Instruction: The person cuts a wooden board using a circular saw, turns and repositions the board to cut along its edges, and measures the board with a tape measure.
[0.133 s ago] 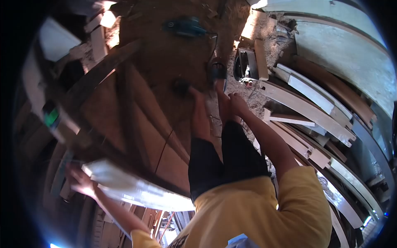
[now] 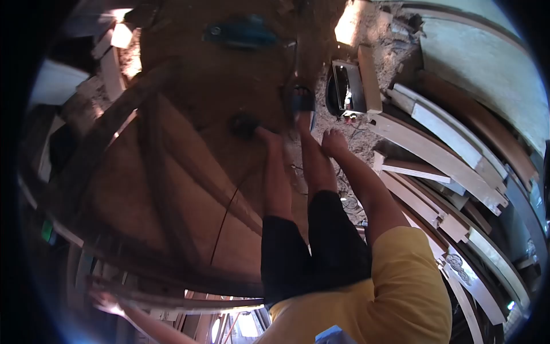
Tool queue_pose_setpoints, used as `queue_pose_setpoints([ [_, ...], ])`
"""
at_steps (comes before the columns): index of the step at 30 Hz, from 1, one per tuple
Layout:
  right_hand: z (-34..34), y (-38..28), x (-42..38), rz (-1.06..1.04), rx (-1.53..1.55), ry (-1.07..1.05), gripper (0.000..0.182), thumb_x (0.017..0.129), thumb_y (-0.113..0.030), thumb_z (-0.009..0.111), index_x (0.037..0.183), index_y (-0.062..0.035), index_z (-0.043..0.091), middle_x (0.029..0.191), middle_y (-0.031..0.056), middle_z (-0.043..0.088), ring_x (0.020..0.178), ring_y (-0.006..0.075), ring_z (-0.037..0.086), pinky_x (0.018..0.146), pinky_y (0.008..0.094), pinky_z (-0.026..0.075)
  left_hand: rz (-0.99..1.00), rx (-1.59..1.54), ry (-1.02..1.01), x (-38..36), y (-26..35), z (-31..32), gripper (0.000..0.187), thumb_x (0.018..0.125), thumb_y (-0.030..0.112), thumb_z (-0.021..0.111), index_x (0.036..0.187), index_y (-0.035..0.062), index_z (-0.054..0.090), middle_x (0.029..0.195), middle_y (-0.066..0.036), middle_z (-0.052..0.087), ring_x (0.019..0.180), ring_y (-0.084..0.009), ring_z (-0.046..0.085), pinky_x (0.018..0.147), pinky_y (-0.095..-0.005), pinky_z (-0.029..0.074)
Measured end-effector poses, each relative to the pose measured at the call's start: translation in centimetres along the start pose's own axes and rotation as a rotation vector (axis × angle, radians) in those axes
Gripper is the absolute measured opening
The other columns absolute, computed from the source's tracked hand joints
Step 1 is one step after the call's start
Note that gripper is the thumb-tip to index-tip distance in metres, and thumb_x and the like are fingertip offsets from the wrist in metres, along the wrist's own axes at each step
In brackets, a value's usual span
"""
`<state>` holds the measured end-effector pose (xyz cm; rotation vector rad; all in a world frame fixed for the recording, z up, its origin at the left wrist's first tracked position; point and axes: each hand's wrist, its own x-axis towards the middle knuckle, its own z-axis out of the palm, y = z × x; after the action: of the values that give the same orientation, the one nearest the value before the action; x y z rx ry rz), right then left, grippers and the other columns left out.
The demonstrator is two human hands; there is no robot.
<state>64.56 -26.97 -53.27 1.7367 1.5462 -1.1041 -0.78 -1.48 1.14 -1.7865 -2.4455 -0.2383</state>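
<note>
My left hand [image 2: 109,302] is at the lower left, smeared by motion, right at the near edge of a large wooden panel [image 2: 120,189]. Dark beams [image 2: 152,172] cross the panel's face. Whether the hand grips that edge I cannot tell. My right hand [image 2: 335,142] hangs beside my right shin with its fingers curled in and nothing showing in them. Close to its right is a box-like piece [image 2: 350,86] with a slotted opening, standing on the shavings.
A teal power tool [image 2: 240,31] lies on the brown floor ahead of my sandalled feet [image 2: 302,103]. Stacked timber pieces [image 2: 441,163] fill the right side. A pale board [image 2: 475,63] leans at the upper right, and sawdust [image 2: 387,49] covers the ground there.
The panel has tilted; its bright lower face has narrowed to a thin edge. My left hand has moved down with that edge. The right hand stays beside my leg.
</note>
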Motion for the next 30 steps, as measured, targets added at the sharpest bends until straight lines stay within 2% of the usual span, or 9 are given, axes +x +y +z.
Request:
queue_pose_setpoints([
  [3, 13.4, 12.5, 5.4, 0.108, -0.389, 0.384, 0.037, 0.099, -0.024, 0.054, 0.127, -0.0013, 0.065, 0.131, 0.0257, 0.066, 0.121, 0.0406, 0.066, 0.093, 0.0522, 0.056, 0.028, 0.068, -0.053, 1.4, -2.0, 0.9, 0.048, 0.106, 0.041, 0.055, 0.132, 0.0029, 0.069, 0.116, -0.014, 0.074, 0.106, -0.0300, 0.070, 0.094, -0.0414, 0.055],
  [5, 9.7, 11.1, 5.5, 0.585, 0.675, 0.375, 0.038, 0.097, -0.026, 0.061, 0.128, -0.0028, 0.065, 0.123, 0.0254, 0.071, 0.110, 0.0420, 0.071, 0.088, 0.0531, 0.058, 0.055, 0.110, -0.078, 3.5, -2.5, 0.2, 0.052, 0.105, 0.045, 0.054, 0.134, 0.0033, 0.068, 0.119, -0.014, 0.073, 0.110, -0.0303, 0.069, 0.096, -0.0416, 0.054],
  [9, 13.5, 14.7, 6.2, 0.496, 0.451, 0.345, 0.035, 0.093, -0.022, 0.068, 0.123, -0.0038, 0.066, 0.111, 0.0240, 0.074, 0.100, 0.0424, 0.073, 0.081, 0.0534, 0.058, 0.094, 0.167, -0.108, 5.1, -3.5, -0.6, 0.060, 0.103, 0.052, 0.053, 0.138, 0.0040, 0.066, 0.126, -0.014, 0.072, 0.118, -0.0310, 0.067, 0.102, -0.0420, 0.053],
  [14, 1.0, 13.0, 1.8, 0.595, 0.769, 0.359, 0.020, 0.095, -0.014, 0.062, 0.109, -0.0030, 0.071, 0.103, 0.0216, 0.075, 0.099, 0.0400, 0.074, 0.079, 0.0512, 0.056, 0.478, 0.287, -0.162, 6.7, -7.7, -0.1, 0.070, 0.101, 0.060, 0.051, 0.142, 0.0049, 0.064, 0.134, -0.014, 0.070, 0.127, -0.0319, 0.065, 0.108, -0.0425, 0.051],
  [15, -2.7, 12.9, -0.6, 0.569, 0.787, 0.345, 0.020, 0.096, -0.014, 0.059, 0.107, -0.0024, 0.072, 0.101, 0.0225, 0.075, 0.099, 0.0407, 0.073, 0.080, 0.0514, 0.057, 0.062, 0.201, 0.085, 5.9, -8.4, 1.8, 0.048, 0.108, 0.042, 0.055, 0.136, 0.0050, 0.067, 0.125, -0.016, 0.073, 0.121, -0.0307, 0.068, 0.098, -0.0400, 0.056],
  [17, -9.7, 13.8, -3.9, 0.281, 0.414, 0.222, 0.020, 0.095, -0.015, 0.061, 0.105, -0.0029, 0.074, 0.105, 0.0225, 0.076, 0.099, 0.0412, 0.073, 0.086, 0.0502, 0.058, -0.280, 0.086, -0.037, 3.2, 1.8, 3.7, 0.048, 0.105, 0.040, 0.063, 0.135, 0.0029, 0.068, 0.131, -0.017, 0.072, 0.119, -0.0341, 0.069, 0.101, -0.0406, 0.056],
  [20, -25.9, 13.6, -15.5, -0.272, -0.496, -0.036, 0.029, 0.090, -0.018, 0.067, 0.116, -0.0064, 0.072, 0.102, 0.0202, 0.077, 0.100, 0.0408, 0.073, 0.088, 0.0487, 0.058, 0.302, 0.207, 0.130, 0.1, 10.1, 3.9, 0.045, 0.105, 0.043, 0.060, 0.120, 0.0035, 0.074, 0.109, -0.017, 0.075, 0.104, -0.0376, 0.069, 0.093, -0.0487, 0.054],
  [24, -37.2, 10.3, -31.5, -0.263, -0.158, 0.062, 0.055, 0.086, -0.020, 0.074, 0.138, -0.0125, 0.059, 0.107, 0.0192, 0.076, 0.102, 0.0409, 0.073, 0.089, 0.0512, 0.057, 0.356, 0.096, 0.259, -4.8, 20.9, -0.7, 0.018, 0.097, 0.026, 0.075, 0.105, 0.0108, 0.070, 0.103, -0.003, 0.071, 0.100, -0.0266, 0.067, 0.098, -0.0469, 0.048],
  [30, -35.2, 6.5, -46.9, -0.079, 0.747, 0.526, 0.074, 0.091, -0.009, 0.075, 0.158, -0.0101, 0.043, 0.129, 0.0255, 0.070, 0.123, 0.0378, 0.068, 0.108, 0.0425, 0.050, 0.632, -0.726, -0.547, -20.6, 41.3, -2.9, 0.026, 0.088, 0.020, 0.077, 0.111, 0.0084, 0.073, 0.108, -0.014, 0.071, 0.112, -0.0342, 0.063, 0.101, -0.0470, 0.048],
])
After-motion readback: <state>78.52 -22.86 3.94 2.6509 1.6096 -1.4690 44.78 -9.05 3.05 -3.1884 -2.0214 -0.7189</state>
